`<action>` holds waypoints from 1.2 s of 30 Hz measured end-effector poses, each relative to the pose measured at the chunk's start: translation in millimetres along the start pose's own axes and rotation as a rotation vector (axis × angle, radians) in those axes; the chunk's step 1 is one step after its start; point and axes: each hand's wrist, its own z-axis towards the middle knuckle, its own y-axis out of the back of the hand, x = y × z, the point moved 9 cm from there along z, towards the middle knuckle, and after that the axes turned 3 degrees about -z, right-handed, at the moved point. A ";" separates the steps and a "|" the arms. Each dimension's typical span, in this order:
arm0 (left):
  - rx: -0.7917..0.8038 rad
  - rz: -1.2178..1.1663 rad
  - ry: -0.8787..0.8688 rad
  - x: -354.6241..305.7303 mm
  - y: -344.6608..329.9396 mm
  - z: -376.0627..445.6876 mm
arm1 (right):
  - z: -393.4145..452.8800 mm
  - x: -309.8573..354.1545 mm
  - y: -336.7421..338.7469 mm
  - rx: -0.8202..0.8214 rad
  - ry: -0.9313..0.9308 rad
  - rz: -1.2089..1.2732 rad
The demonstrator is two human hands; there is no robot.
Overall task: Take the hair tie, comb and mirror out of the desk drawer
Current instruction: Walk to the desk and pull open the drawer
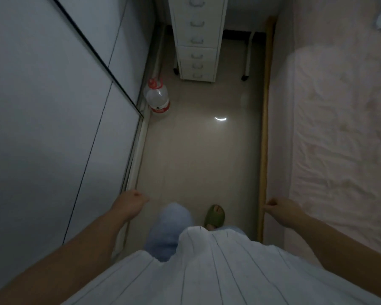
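Standing in a narrow, dim passage, I am looking down at a smooth beige floor (198,155) with a small bright crescent of reflected light on it. My left hand (131,202) is hanging near the grey wardrobe wall (42,106), and its fingers are curled loosely into a half-closed fist that is gripping nothing. My right hand (280,209) is hanging beside the wooden edge of the bed (264,128); its fingers are also bent inward and it is carrying nothing. I am wearing a pale striped shirt (218,267), light blue trousers (169,230) and a green rubber slipper (215,215), which is showing on one foot in front of me.

At the far end of the passage, a tall white cabinet with many small drawers (197,38) is standing on the floor, and all its drawers are looking closed. The hair tie, the comb and the mirror are not showing anywhere; I cannot tell in which drawer they are lying. A large clear plastic water bottle with a red cap and red label (157,97) is standing on the floor close to the wardrobe. A bed with a wrinkled pale pink sheet (339,128) is filling the right side.
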 end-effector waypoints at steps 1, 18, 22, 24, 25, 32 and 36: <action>-0.010 0.007 -0.008 -14.4 8.2 7.0 | 9.5 10.1 14.5 0.000 0.005 0.001; 0.041 0.108 -0.158 -245.1 168.4 199.7 | 135.9 189.9 194.2 -0.050 0.015 -0.027; 0.034 0.088 -0.147 -282.8 177.9 220.6 | 176.9 208.3 237.1 -0.022 0.030 -0.053; 0.031 0.068 -0.096 -292.7 176.4 226.5 | 199.9 218.3 260.7 0.003 0.050 -0.086; 0.027 0.049 -0.052 -295.1 174.5 228.6 | 211.9 222.4 274.4 0.013 0.061 -0.116; 0.002 -0.160 0.076 -353.6 170.1 243.2 | 273.2 265.9 396.2 0.002 0.136 -0.074; -0.036 -0.271 0.065 -390.3 181.6 263.5 | 291.8 303.9 440.9 0.013 0.200 -0.048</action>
